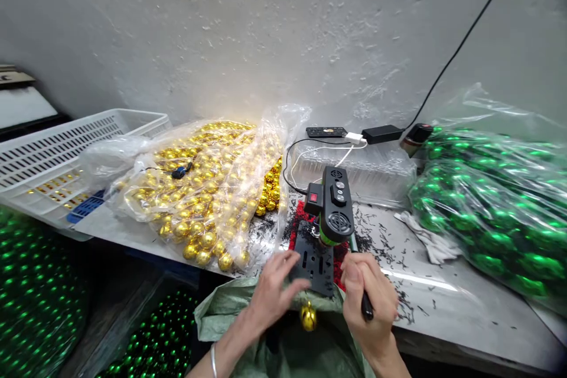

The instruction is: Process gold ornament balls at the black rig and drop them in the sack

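My left hand [279, 283] has its fingers apart and holds nothing, at the left edge of a black slotted plate [312, 266]. Just below its fingertips a gold ball [308, 316] hangs in the air over a green woven sack [301, 351]. My right hand [370, 298] is wrapped round a black-ended handle [367, 307] at the right of the plate. Above the plate stands a small black machine [337, 207] with two round vents and a red switch. A red mat [297, 221] shows beneath it.
Clear bags of gold balls [199, 189] lie left; a bag of green balls [491, 207] lies right. A white crate [57, 159], clear plastic box [376, 171], white glove [429, 236], cables and black scraps surround the machine. More green balls [155, 336] are at lower left.
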The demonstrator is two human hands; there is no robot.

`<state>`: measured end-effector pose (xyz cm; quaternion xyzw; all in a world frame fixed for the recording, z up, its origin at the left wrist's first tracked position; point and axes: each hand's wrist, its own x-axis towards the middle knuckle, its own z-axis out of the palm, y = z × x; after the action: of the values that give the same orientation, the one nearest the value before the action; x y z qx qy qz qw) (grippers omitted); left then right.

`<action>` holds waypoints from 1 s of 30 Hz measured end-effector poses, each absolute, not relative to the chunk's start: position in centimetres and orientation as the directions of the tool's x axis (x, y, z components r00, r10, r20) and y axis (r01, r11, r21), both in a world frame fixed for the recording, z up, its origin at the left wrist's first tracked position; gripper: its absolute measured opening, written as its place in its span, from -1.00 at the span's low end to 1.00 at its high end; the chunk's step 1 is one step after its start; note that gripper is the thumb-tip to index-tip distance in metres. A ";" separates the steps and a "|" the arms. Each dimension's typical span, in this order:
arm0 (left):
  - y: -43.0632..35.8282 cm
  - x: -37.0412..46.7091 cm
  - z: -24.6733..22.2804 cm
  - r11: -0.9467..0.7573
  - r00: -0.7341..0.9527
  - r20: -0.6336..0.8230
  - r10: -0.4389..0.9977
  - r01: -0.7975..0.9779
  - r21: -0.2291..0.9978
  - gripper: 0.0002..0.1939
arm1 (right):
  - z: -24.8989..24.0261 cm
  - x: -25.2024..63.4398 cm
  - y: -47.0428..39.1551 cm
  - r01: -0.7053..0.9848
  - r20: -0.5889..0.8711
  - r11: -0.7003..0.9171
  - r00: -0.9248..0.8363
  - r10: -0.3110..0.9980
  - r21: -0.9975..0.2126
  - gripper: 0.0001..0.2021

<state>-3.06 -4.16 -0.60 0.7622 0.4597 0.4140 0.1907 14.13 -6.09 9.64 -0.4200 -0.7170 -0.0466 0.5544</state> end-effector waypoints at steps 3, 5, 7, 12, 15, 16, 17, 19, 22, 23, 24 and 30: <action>1.4 -4.6 1.3 -0.375 0.052 0.484 0.874 0.705 0.602 -0.65 | 9.2 14.1 -6.1 0.649 0.843 0.655 -0.039 0.537 -0.387 -0.74; 5.5 -5.3 2.6 -0.216 -0.020 0.415 0.910 0.831 0.512 -0.63 | 9.2 14.1 -6.1 0.645 0.845 0.660 -0.042 0.533 -0.384 -0.74; 8.4 -5.4 3.5 -0.086 -0.042 0.302 0.952 0.914 0.396 -0.64 | 9.2 14.1 -6.2 0.645 0.849 0.662 -0.041 0.528 -0.381 -0.74; 10.2 -5.1 4.3 0.025 -0.068 0.128 0.989 0.950 0.312 -0.72 | 8.8 14.0 -6.1 0.648 0.862 0.667 -0.032 0.506 -0.368 -0.75; 9.3 -5.7 4.4 0.001 -0.097 0.163 0.982 0.862 0.507 -0.66 | 8.5 14.0 -6.1 0.649 0.864 0.666 -0.027 0.503 -0.367 -0.75; 8.8 -6.0 4.4 -0.016 -0.115 0.159 0.981 0.761 0.649 -0.62 | 8.5 14.0 -6.1 0.647 0.864 0.667 -0.026 0.504 -0.369 -0.75; 8.2 -6.2 4.4 -0.030 -0.126 0.132 0.983 0.603 0.797 -0.58 | 8.5 14.0 -6.1 0.645 0.864 0.669 -0.026 0.503 -0.370 -0.75; 6.7 -6.4 4.2 -0.005 -0.095 0.023 0.995 0.187 0.982 -0.49 | 8.5 14.0 -6.1 0.647 0.862 0.666 -0.026 0.506 -0.372 -0.75; 3.8 -5.9 3.7 0.171 0.027 -0.170 0.985 -0.278 0.945 -0.39 | 8.7 14.1 -6.1 0.655 0.859 0.660 -0.032 0.512 -0.369 -0.76; 2.9 -5.5 3.4 0.227 0.059 -0.221 0.974 -0.357 0.906 -0.38 | 8.7 14.1 -6.2 0.656 0.857 0.660 -0.037 0.514 -0.367 -0.77; 2.0 -5.1 3.2 0.274 0.087 -0.262 0.961 -0.411 0.870 -0.36 | 8.8 14.2 -6.2 0.656 0.855 0.660 -0.044 0.516 -0.365 -0.77; -0.7 -3.2 1.7 0.365 0.150 -0.335 0.930 -0.486 0.794 -0.44 | 8.8 14.3 -6.3 0.661 0.841 0.653 -0.060 0.537 -0.370 -0.78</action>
<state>-3.24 -0.67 1.70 0.2637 0.4207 0.4981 0.7109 14.29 -6.26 8.85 -0.4127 -0.7259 -0.0566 0.5473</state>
